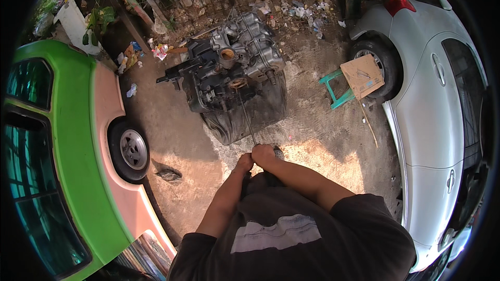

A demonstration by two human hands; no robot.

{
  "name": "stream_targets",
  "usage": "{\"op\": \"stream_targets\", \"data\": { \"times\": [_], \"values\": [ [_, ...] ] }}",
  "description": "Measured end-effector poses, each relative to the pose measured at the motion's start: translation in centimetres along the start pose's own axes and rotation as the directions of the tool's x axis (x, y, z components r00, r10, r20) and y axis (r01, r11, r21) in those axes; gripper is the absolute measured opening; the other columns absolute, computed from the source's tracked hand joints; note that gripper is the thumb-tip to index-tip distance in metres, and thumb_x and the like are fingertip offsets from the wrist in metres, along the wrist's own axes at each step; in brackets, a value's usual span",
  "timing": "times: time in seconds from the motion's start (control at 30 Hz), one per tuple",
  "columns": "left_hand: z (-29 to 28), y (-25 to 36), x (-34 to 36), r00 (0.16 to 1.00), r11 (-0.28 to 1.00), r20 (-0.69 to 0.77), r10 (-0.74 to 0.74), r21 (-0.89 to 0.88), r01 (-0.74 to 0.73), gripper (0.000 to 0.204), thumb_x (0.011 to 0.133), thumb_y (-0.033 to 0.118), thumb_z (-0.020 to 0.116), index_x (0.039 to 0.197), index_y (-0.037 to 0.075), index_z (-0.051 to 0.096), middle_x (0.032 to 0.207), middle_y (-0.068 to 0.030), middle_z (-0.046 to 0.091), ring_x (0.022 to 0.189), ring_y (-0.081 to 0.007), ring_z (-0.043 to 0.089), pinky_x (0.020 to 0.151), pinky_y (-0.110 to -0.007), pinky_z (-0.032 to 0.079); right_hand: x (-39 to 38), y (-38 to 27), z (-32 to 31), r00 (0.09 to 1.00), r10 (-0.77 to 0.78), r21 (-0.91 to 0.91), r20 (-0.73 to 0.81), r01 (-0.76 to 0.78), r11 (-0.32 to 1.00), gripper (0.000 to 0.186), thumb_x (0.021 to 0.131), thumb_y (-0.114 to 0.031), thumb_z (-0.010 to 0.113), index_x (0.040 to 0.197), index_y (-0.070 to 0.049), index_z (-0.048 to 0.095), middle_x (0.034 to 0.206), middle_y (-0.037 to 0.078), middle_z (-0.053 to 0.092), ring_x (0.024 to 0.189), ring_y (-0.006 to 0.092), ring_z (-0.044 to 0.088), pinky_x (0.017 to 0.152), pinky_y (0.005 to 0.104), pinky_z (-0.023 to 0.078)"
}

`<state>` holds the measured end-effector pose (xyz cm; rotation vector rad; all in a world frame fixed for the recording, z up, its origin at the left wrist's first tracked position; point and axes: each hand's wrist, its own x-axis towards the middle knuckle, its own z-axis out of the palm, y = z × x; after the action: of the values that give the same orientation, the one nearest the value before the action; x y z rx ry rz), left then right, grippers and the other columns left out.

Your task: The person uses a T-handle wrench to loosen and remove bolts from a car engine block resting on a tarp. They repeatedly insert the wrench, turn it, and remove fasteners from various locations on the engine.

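Both my hands are closed around the near end of a long thin metal bar (246, 113), in front of my body. My left hand (244, 162) sits slightly lower, against my right hand (264, 154). The bar slants away to a round brownish part (237, 83) on the near side of a greasy engine (255, 54); how its far end joins there is too small to tell. A round opening with a brownish inside (227, 54) shows on top of the engine. Below it is a dark, wrinkled support (229, 127), partly hidden by the engine.
A green and pink vehicle (73, 104) stands at left, a silver car (424, 125) at right. Near the silver car's wheel, a brown board (364, 75) lies on a green stool (329, 91), with a thin stick (369, 122) beside it. Litter (312, 15) lies along the back.
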<state>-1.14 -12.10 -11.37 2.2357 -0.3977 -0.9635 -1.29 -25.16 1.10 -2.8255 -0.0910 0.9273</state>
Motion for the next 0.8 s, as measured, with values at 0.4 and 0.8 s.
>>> {"op": "stream_targets", "data": {
  "times": [0.4, 0.8],
  "values": [
    [0.4, 0.8, 0.2, 0.993, 0.978, 0.012, -0.12, -0.169, 0.121, 0.037, 0.09, 0.028, 0.052, 0.101, -0.004, 0.067, 0.106, -0.028, 0.065, 0.105, -0.0405, 0.061, 0.089, -0.044, 0.047, -0.1, 1.0, 1.0, 0.992, -0.091, -0.053, -0.087, 0.087, 0.995, 0.025, 0.09, -0.016, 0.053, 0.098, -0.004, 0.072, 0.104, 0.013, 0.07, 0.097, 0.0278, 0.069, 0.078, 0.0392, 0.056],
    [1.4, -1.0, 0.5, 0.994, 0.965, -0.067, -0.089, -0.252, 0.069, 0.037, 0.087, 0.029, 0.059, 0.102, -0.004, 0.066, 0.106, -0.0265, 0.066, 0.104, -0.0379, 0.063, 0.088, -0.043, 0.048, -0.2, 0.1, 0.1, 0.998, -0.067, -0.029, 0.011, 0.067, 0.997, 0.025, 0.089, -0.015, 0.054, 0.103, -0.001, 0.07, 0.109, 0.017, 0.067, 0.099, 0.0292, 0.068, 0.079, 0.039, 0.056]
  ]
}}
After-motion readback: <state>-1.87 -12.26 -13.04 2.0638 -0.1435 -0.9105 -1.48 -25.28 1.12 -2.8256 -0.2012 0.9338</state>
